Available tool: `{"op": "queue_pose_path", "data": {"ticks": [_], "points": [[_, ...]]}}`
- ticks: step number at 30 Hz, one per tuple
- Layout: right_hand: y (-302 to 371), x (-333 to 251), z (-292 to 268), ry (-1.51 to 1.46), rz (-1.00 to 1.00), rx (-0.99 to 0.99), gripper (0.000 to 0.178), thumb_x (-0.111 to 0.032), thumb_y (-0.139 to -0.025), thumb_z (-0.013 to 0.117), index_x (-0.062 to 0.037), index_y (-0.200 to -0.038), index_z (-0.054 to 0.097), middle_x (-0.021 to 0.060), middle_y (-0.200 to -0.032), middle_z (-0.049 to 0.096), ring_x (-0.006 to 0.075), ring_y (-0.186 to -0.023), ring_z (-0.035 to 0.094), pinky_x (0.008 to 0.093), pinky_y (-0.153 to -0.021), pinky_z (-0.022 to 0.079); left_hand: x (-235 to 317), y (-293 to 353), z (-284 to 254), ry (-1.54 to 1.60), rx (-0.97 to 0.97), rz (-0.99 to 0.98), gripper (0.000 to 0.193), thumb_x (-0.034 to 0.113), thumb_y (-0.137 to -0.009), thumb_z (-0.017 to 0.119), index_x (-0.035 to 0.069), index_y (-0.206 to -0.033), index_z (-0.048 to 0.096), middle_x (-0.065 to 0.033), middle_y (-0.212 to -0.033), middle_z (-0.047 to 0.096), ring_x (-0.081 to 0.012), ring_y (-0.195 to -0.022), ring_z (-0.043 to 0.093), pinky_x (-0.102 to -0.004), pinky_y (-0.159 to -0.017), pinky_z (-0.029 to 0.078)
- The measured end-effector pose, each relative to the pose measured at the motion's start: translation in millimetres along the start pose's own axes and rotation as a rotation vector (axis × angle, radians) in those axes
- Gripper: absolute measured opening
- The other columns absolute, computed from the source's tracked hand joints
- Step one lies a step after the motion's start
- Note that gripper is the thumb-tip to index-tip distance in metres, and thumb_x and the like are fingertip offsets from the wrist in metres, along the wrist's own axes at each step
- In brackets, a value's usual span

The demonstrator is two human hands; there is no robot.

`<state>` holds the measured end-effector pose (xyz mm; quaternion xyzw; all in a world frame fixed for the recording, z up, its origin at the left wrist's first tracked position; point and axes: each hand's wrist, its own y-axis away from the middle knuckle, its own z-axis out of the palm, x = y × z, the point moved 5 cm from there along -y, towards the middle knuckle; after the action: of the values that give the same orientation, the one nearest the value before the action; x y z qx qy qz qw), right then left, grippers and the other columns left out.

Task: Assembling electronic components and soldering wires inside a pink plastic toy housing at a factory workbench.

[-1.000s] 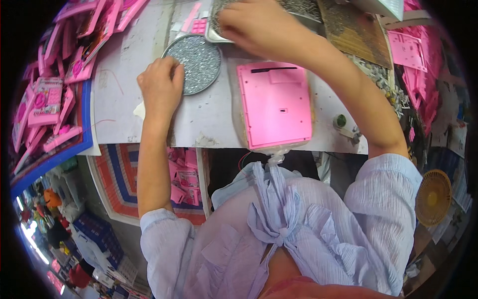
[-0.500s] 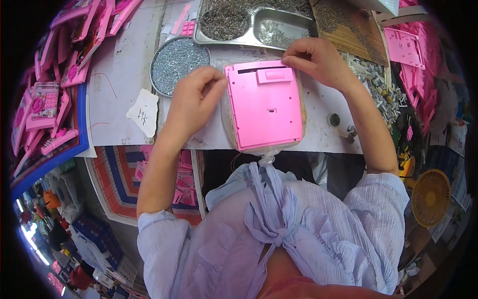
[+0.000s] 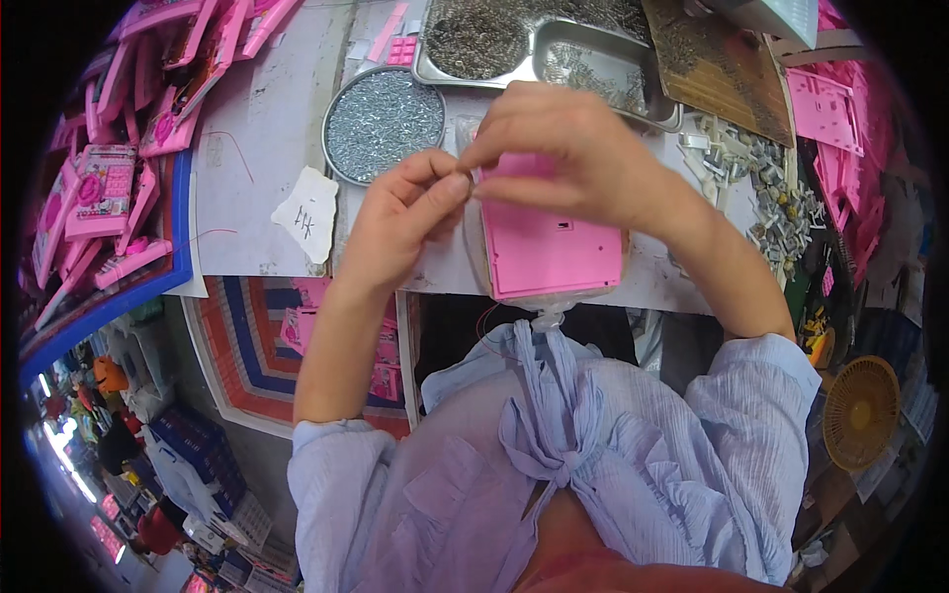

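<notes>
Both hands meet above the upper edge of the pink plastic panel, which lies flat on the white worktable directly in front of the person. The left hand is pinched nearly closed, thumb against forefinger; whatever it grips is too small to identify. The right hand curls over the panel's top edge, fingertips closed toward the left thumb; its contents cannot be determined.

Change from one second ago: the left hand was then at the round dish and the right hand at the steel tray; both have since come in to the panel. This suggests a small part has been fetched and is being fitted.

Containers: at 10 o'clock from the hands, a round metal dish holds small silvery screws. At 12 o'clock, a two-compartment steel tray holds darker small hardware. At 9 o'clock, a blue-rimmed bin holds pink plastic parts.
</notes>
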<state>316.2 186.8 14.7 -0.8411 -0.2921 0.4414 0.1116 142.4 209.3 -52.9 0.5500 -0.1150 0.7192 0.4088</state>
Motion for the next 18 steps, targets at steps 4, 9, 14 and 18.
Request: {"op": "queue_pose_path", "data": {"ticks": [4,9,14,18], "points": [[4.5,-7.7,15.5,-0.288,0.199,-0.020,0.016,-0.007,-0.083,0.079,-0.0046,-0.098,0.075,0.0081,-0.083,0.068,0.0218,-0.079,0.063,0.0345,-0.072,0.050,-14.4,13.8,3.2,0.281,-0.120,0.007,0.018,0.023,-0.103,0.063,0.005,-0.102,0.061,0.0060,-0.071,0.047,-0.0035,-0.058,0.035,-0.0220,-0.052,0.026],[19.6,-19.7,24.3,-0.391,0.178,0.007,0.012,-0.003,-0.084,0.077,-0.0023,-0.095,0.073,0.0071,-0.083,0.066,0.0192,-0.076,0.060,0.0327,-0.069,0.047,-14.9,24.5,14.3,0.325,-0.296,0.043,0.022,0.025,-0.102,0.065,0.004,-0.101,0.061,0.0053,-0.072,0.048,-0.0039,-0.059,0.036,-0.0217,-0.053,0.027],[40.3,-33.8,7.4,-0.144,0.090,0.160,0.010,-0.003,-0.084,0.074,-0.0024,-0.093,0.070,0.0079,-0.084,0.065,0.0214,-0.076,0.059,0.0337,-0.069,0.047,-8.2,27.7,24.1,0.093,-0.171,0.036,0.019,0.021,-0.103,0.062,0.003,-0.096,0.065,0.0029,-0.077,0.057,-0.0040,-0.064,0.045,-0.0193,-0.057,0.034],[90.8,-9.3,-36.0,0.181,0.301,0.196,0.011,-0.008,-0.085,0.072,-0.0051,-0.095,0.069,0.0097,-0.084,0.065,0.0275,-0.080,0.061,0.0374,-0.071,0.050,-10.4,28.9,-5.5,-0.424,0.182,0.227,0.026,0.018,-0.105,0.057,0.000,-0.087,0.065,-0.0015,-0.076,0.061,-0.0076,-0.067,0.052,-0.0238,-0.060,0.041]]}}
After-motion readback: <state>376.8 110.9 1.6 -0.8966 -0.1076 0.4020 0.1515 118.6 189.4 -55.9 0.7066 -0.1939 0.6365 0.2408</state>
